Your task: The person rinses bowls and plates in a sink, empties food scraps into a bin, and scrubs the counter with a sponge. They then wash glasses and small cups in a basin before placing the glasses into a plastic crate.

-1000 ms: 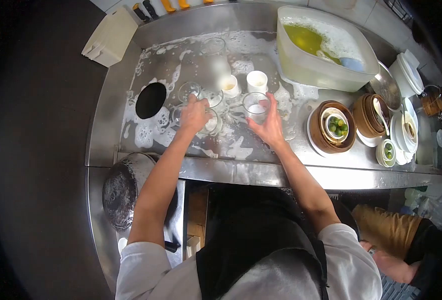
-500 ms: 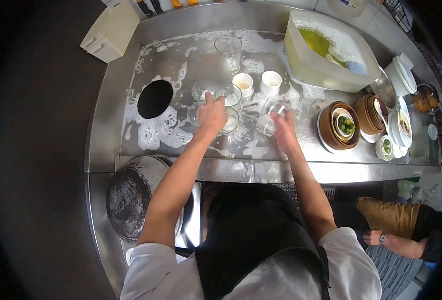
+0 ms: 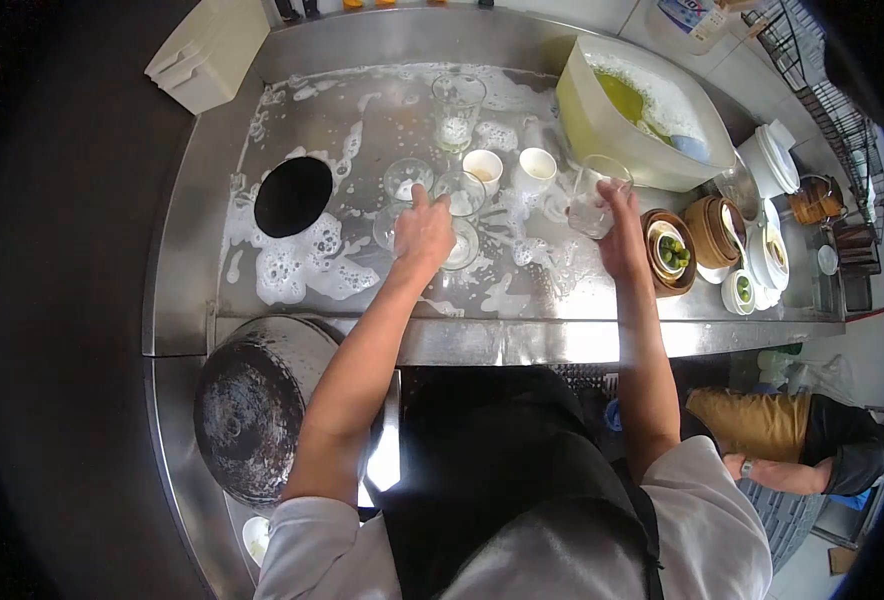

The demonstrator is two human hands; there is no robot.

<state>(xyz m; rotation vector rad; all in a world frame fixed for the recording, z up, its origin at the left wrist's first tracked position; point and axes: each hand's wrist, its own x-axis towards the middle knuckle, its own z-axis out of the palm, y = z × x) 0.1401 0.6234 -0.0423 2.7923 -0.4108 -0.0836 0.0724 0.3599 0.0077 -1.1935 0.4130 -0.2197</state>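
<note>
A cluster of clear drinking glasses (image 3: 462,245) stands on the soapy steel counter, and my left hand (image 3: 424,238) reaches down into it. Its fingers are closed over the rims where the glasses meet; how many it grips is hard to see. My right hand (image 3: 622,230) is wrapped around another clear glass (image 3: 590,210), raised and tilted over the counter. Two white cups (image 3: 536,170) stand just behind, between my hands. Farther back is a tall glass (image 3: 458,115) with foam inside.
A translucent tub (image 3: 582,110) of yellowish soapy water stands at the back right. Bamboo steamers (image 3: 707,230) and stacked white dishes (image 3: 767,260) line the right side. A black round opening (image 3: 294,197) lies left; a scorched pot (image 3: 252,410) sits lower left. Another person is at the right.
My right hand has lifted its glass and moved it right, toward the tub and steamers. My left hand stays at the glass cluster. The view has shifted slightly.
</note>
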